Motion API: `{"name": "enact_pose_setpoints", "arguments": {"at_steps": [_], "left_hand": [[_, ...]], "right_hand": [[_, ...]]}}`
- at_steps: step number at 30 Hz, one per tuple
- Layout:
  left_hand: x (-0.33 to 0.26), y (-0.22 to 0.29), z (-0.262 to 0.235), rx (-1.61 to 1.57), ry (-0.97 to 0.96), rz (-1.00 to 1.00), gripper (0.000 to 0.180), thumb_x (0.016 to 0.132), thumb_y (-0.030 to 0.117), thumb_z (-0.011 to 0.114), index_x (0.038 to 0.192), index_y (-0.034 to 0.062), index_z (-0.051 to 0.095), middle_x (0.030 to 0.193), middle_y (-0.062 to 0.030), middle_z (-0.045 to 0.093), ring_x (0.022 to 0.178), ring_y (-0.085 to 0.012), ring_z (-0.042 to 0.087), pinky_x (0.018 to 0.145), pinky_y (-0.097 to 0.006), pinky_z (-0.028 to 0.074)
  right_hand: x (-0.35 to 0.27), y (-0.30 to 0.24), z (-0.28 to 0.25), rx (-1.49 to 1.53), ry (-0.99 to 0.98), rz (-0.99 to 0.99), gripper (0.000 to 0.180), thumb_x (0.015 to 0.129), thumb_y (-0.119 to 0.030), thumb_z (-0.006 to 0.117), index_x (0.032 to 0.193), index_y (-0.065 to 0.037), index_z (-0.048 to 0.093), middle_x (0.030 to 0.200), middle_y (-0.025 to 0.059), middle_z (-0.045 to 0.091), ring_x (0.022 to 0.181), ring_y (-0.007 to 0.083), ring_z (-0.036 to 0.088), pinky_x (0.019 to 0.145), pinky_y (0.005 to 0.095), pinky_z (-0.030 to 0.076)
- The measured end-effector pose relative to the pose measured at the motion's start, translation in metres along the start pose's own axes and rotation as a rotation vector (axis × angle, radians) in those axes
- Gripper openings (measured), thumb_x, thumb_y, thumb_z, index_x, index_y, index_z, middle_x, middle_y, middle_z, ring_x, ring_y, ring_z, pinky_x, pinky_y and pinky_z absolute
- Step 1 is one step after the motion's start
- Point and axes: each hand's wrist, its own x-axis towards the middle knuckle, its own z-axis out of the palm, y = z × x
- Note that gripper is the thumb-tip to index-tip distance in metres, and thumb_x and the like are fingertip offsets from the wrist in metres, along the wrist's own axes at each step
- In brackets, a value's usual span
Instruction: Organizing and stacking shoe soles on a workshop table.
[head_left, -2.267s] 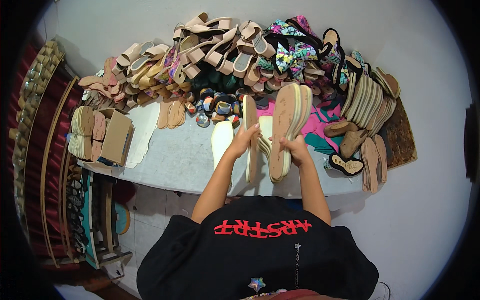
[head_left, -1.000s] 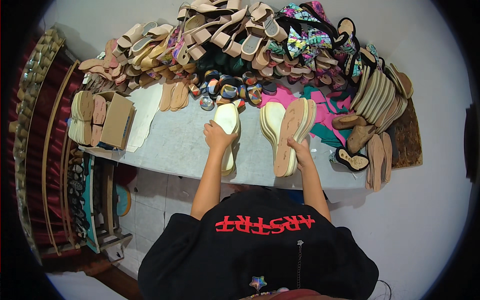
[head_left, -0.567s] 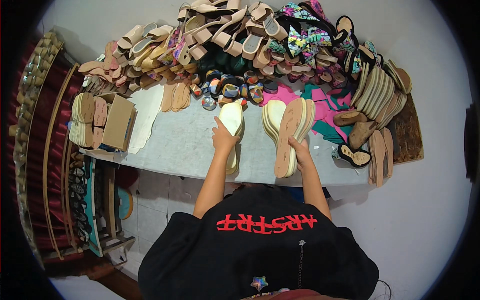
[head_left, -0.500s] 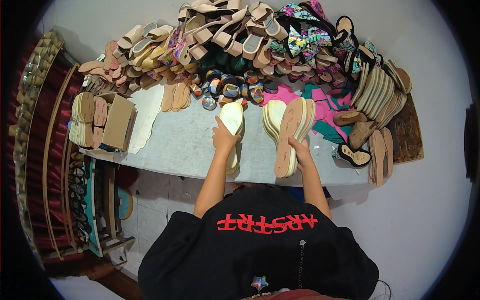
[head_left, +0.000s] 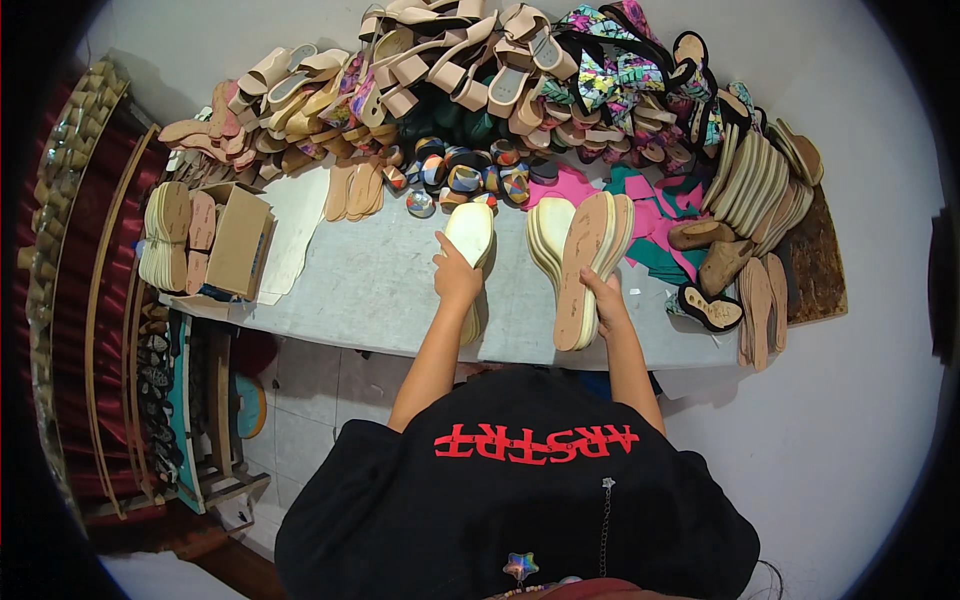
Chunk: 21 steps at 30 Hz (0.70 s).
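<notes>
A pale grey worktable (head_left: 370, 290) runs across in front of me, set against a white wall, with a tiled floor under its near edge. My left hand (head_left: 456, 278) lies flat, fingers spread, on top of a cream shoe sole (head_left: 470, 240) that caps a short stack near the table's middle. My right hand (head_left: 604, 300) grips the near end of a tan sole (head_left: 585, 265), fingers wrapped around its edge; it stands tilted on its side, leaning on a stack of cream soles (head_left: 548, 235) just beside it. Behind both stacks lies a row of small multicoloured woven pieces (head_left: 470, 175), and beyond them a heap of beige strapped sandals (head_left: 400, 70) piled high along the wall. Pink and teal offcuts (head_left: 665, 225) lie flat to the right, next to upright rows of thin tan insoles (head_left: 755, 180). To the left a cardboard box (head_left: 238, 238) stands beside more stacked soles (head_left: 165, 235). The soles look smooth, matte and foam-like.
</notes>
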Motion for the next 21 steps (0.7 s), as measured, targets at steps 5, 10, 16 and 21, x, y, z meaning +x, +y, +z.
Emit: {"name": "enact_pose_setpoints", "arguments": {"at_steps": [5, 10, 16, 21], "left_hand": [[-0.01, 0.008, -0.006, 0.042, -0.012, -0.026, 0.097, 0.066, 0.012, 0.065, 0.135, -0.0009, -0.001, 0.112, -0.0297, 0.041, 0.088, -0.0393, 0.056, 0.072, -0.041, 0.049], [-0.011, -0.003, -0.002, 0.009, 0.03, -0.001, 0.096, 0.065, 0.011, 0.065, 0.136, -0.0007, 0.0, 0.112, -0.0291, 0.04, 0.084, -0.0391, 0.057, 0.071, -0.041, 0.049], [-0.011, -0.005, -0.001, 0.038, -0.01, -0.003, 0.099, 0.064, 0.011, 0.068, 0.136, 0.0023, 0.0, 0.12, -0.0293, 0.035, 0.093, -0.0407, 0.054, 0.075, -0.041, 0.048], [-0.025, 0.002, 0.0, 0.294, 0.317, 0.104, 0.096, 0.065, 0.025, 0.07, 0.135, -0.0012, 0.01, 0.124, -0.0311, 0.032, 0.105, -0.0411, 0.046, 0.085, -0.042, 0.042]], "right_hand": [[0.001, 0.001, -0.004, 0.005, 0.013, -0.004, 0.047, 0.078, -0.019, 0.064, 0.114, 0.0, 0.041, 0.095, 0.0095, 0.056, 0.081, 0.0163, 0.058, 0.068, 0.0293, 0.048], [-0.002, -0.003, -0.005, -0.009, 0.018, 0.0, 0.046, 0.078, -0.019, 0.063, 0.114, 0.0, 0.041, 0.094, 0.01, 0.056, 0.08, 0.0169, 0.058, 0.067, 0.0297, 0.049], [-0.006, -0.004, -0.003, 0.01, 0.004, 0.006, 0.044, 0.079, -0.019, 0.062, 0.113, 0.0, 0.042, 0.092, 0.0097, 0.056, 0.078, 0.0176, 0.058, 0.066, 0.03, 0.049], [-0.006, -0.004, -0.008, 0.083, -0.038, 0.044, 0.044, 0.079, -0.019, 0.061, 0.114, 0.0, 0.041, 0.092, 0.0104, 0.056, 0.077, 0.0187, 0.059, 0.065, 0.0314, 0.049]]}}
